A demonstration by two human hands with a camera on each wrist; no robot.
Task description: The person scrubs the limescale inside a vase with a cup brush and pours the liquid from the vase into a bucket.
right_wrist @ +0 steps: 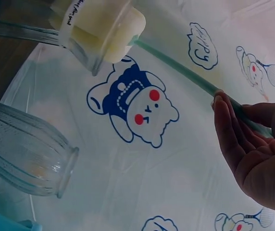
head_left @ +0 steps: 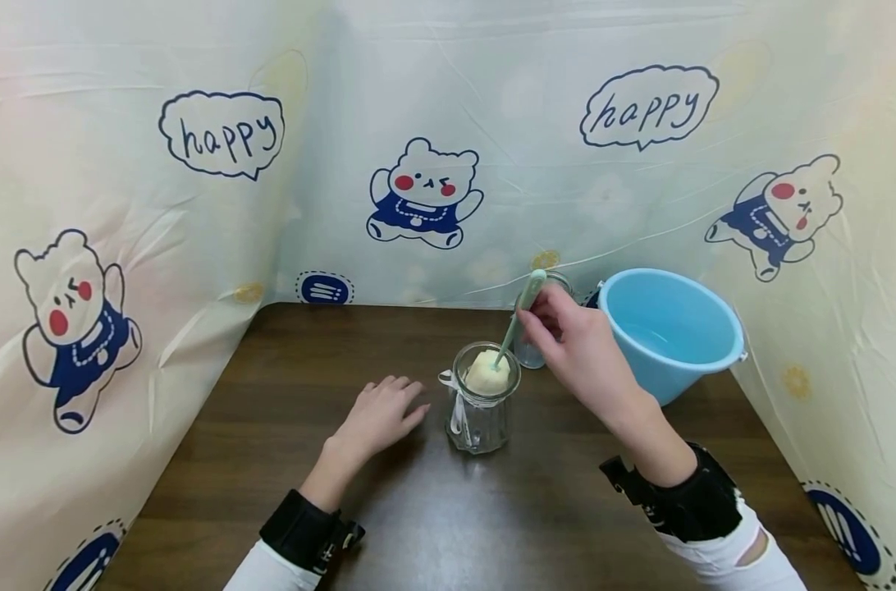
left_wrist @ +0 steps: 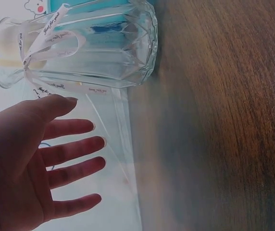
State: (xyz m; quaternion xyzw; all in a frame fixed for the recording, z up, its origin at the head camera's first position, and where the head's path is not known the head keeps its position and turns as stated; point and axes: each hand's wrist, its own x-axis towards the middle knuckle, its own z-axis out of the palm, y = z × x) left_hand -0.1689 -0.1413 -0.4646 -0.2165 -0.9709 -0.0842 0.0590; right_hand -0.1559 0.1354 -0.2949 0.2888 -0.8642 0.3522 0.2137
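A clear glass jar (head_left: 477, 427) with a white printed ribbon (left_wrist: 63, 41) tied round its neck stands upright on the table. In its mouth sits the cream sponge head (head_left: 487, 373) of a bottle brush, partly above the rim. My right hand (head_left: 584, 353) pinches the brush's green handle (right_wrist: 185, 72) near its upper end, and the handle leans to the right. To the left of the jar is my left hand (head_left: 380, 414), low over the table with its fingers spread, apart from the glass in the left wrist view. It holds nothing.
Behind the jar stands a second, ribbed glass vessel (right_wrist: 27, 149), partly hidden by my right hand in the head view. A light blue bucket (head_left: 669, 328) is at the back right. Printed cloth (head_left: 537, 107) hangs round the brown table (head_left: 271, 460) at the back and sides.
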